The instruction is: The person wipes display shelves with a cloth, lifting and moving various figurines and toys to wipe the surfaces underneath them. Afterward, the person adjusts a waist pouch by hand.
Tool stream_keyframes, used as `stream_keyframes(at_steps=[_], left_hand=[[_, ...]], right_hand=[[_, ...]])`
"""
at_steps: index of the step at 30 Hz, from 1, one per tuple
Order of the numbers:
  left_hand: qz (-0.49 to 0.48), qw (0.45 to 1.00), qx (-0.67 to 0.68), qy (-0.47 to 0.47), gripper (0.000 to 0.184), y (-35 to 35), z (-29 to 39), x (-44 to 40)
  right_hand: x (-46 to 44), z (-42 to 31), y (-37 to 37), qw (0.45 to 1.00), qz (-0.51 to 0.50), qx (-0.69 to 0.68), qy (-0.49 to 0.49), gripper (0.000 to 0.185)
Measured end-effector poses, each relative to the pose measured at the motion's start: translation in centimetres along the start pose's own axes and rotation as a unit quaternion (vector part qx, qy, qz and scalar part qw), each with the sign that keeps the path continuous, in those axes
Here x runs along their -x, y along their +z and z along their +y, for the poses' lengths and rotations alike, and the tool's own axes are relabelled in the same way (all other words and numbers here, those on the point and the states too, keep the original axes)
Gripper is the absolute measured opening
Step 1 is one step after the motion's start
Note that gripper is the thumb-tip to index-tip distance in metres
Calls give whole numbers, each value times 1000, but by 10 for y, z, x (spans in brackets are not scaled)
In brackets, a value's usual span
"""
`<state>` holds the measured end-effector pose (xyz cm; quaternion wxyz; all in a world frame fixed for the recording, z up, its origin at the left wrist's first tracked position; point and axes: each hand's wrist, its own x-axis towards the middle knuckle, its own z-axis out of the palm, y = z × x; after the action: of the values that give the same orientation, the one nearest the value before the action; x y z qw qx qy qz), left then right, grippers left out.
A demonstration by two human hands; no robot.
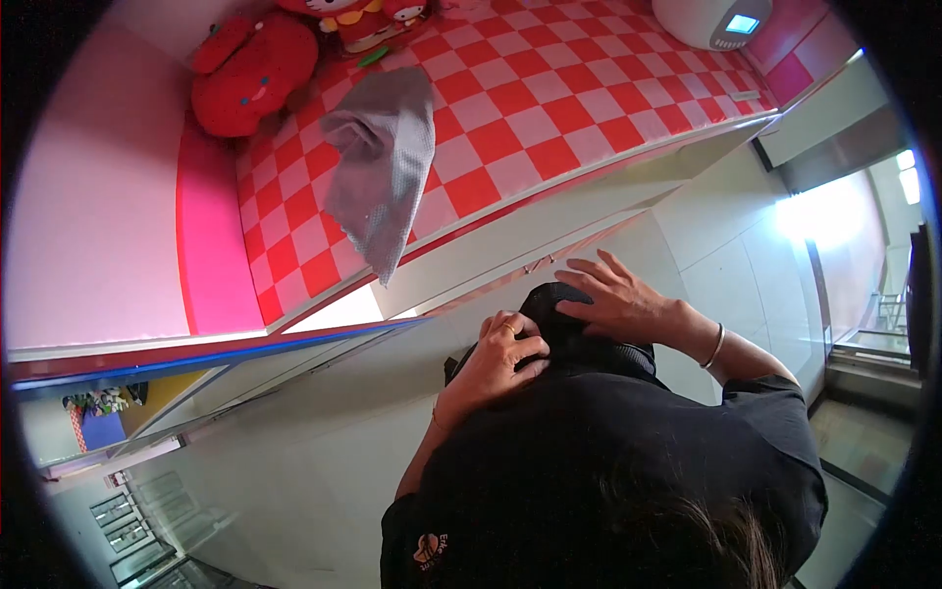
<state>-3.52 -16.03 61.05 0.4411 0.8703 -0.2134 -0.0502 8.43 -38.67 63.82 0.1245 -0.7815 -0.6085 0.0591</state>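
My left hand (pixel 500 358), with a ring on one finger, is held at the front of my body. Its fingers are curled in against black fabric (pixel 554 344), and whatever they may hold is hidden. Close beside it, my right hand (pixel 613 299) has its fingers stretched and apart over the same dark fabric, with nothing seen in it. A bracelet circles the right wrist. Beyond both hands, a crumpled grey cloth (pixel 388 167) lies on the red-and-pink checkered surface (pixel 549 157), one corner hanging over the front edge. Neither hand touches the cloth.
Red plush toys (pixel 255 79) sit at the back left of the checkered surface. A white device with a lit screen (pixel 711 22) stands at the back right. Below the surface runs a white ledge (pixel 549 236). Pale floor tiles (pixel 294 491) surround me.
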Motion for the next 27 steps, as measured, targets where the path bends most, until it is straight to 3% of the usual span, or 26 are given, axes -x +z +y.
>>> stream_keyframes(at_steps=[10,15,20,24,27], left_hand=[[79,982,119,-122,22,2,9,11],[88,953,155,-246,29,9,-11,29],[57,952,189,-235,32,12,-21,22],[118,976,139,-123,34,25,-26,4],[89,960,200,-175,33,24,-23,-6]], right_hand=[[4,-3,4,997,34,71,-23,29],[22,-2,3,999,34,38,3,15],[34,-20,2,990,-19,-9,137,18],[39,-31,10,977,167,11,130,24],[44,-28,13,962,215,-49,161,28]])
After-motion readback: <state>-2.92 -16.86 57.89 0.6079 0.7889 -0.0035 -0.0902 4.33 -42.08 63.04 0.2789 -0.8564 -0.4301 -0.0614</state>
